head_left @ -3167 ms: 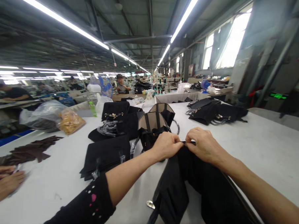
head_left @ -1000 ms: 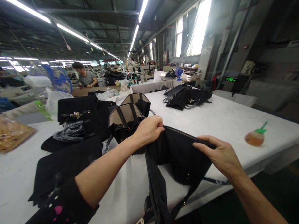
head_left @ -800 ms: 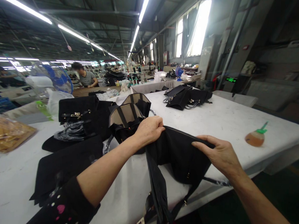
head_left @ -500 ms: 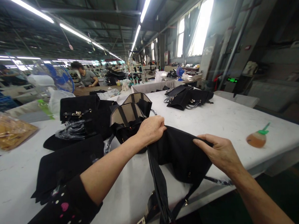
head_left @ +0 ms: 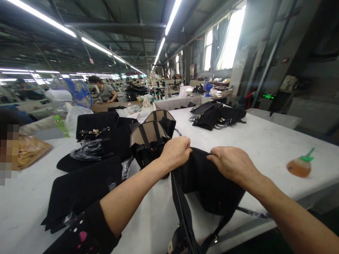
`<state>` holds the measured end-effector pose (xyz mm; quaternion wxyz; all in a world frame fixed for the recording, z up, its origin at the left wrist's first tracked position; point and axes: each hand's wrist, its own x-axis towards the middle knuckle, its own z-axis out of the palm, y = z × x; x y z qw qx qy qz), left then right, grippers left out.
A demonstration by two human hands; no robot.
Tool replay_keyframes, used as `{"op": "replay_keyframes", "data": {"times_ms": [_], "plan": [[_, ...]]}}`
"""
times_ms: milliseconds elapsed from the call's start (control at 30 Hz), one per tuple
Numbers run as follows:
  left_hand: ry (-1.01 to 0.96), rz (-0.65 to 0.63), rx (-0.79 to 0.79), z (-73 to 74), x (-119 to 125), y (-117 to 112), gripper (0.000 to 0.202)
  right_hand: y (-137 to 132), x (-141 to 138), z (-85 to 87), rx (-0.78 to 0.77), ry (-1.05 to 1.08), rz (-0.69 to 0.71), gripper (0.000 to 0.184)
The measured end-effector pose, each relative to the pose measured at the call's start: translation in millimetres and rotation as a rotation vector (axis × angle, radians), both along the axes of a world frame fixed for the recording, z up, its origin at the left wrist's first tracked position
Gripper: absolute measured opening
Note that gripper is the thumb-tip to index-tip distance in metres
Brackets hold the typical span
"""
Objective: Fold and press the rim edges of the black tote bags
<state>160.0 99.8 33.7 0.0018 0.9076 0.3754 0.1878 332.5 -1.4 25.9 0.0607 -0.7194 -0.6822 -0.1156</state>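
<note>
A black bag (head_left: 212, 185) with dangling straps and gold-coloured metal fittings hangs over the near edge of the white table. My left hand (head_left: 176, 150) is closed on the left end of its upper edge. Further right along the same edge, my right hand (head_left: 231, 161) pinches the black material between thumb and fingers. Just beyond my left wrist stands an open black bag with a beige lining (head_left: 149, 135). Part of the held bag's lower side drops out of sight below the table edge.
Black bags lie stacked on the left (head_left: 85, 190) of the white table (head_left: 258, 142), with more black bags (head_left: 215, 116) at the back. A bottle of orange liquid (head_left: 299, 166) rests at right. Another person (head_left: 105, 90) sits beyond a blue fan (head_left: 82, 93).
My right hand has slid left along the bag's upper edge, closer to my left hand. The view has shifted slightly, and a person's blurred head now shows at the left edge.
</note>
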Motion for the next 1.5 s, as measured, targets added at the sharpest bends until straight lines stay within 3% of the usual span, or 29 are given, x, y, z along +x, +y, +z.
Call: {"op": "replay_keyframes", "data": {"times_ms": [200,400,533,700,833,1033,1267,1500], "plan": [[-0.003,-0.015,0.012,-1.5,-2.6,1.5,0.015,8.9,-2.5,2.6,-0.01,0.043,-0.012,0.034],[-0.057,-0.006,-0.064,-0.7,-1.7,-2.2,0.016,34.1,-12.1,14.6,-0.082,0.129,0.105,0.029],[-0.075,0.007,-0.286,7.4,-19.4,-12.7,0.067,36.6,-10.9,21.5,-0.13,0.074,0.133,0.029],[-0.094,-0.189,-0.663,3.2,-41.0,-5.4,0.03,14.6,9.5,22.7,-0.187,0.166,0.16,0.022],[-0.29,-0.157,-0.882,-14.4,-37.8,17.3,0.03,5.8,11.2,21.7,-0.225,0.207,0.13,0.021],[-0.298,-0.139,-0.788,-20.9,-38.7,25.4,0.029,15.2,7.7,19.9,-0.205,0.287,0.122,0.021],[-0.257,-0.146,-0.694,-13.5,-39.1,16.4,0.025,32.0,2.7,14.7,-0.184,0.563,0.281,0.032],[-0.328,-0.147,-0.797,-19.9,-39.9,20.4,0.029,37.6,-11.9,13.7,-0.12,0.466,0.268,0.02]]}}
